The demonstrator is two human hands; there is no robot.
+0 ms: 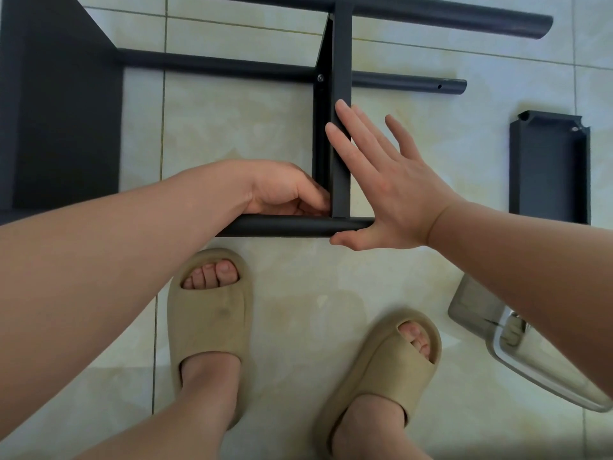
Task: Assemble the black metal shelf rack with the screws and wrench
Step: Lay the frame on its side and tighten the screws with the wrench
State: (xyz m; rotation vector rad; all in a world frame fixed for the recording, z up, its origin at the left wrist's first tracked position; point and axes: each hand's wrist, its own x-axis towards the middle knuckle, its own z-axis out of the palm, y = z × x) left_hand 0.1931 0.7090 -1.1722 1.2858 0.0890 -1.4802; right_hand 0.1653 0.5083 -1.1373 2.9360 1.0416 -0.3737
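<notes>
Rack lies on floor [232,127]. Step: fixing shelf panel [341,61] to near tube [282,226]. Right hand [388,190] flat, fingers straight, bracing both. Left hand [285,190] curled at inner joint, contents hidden. 1 screw [320,78] sits farther up. Next, likely: fasten this joint, holes aligned.

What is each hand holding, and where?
Left hand curls where shelf meets tube; any hold is hidden. Right hand lies flat against the shelf, gripping nothing.
</notes>
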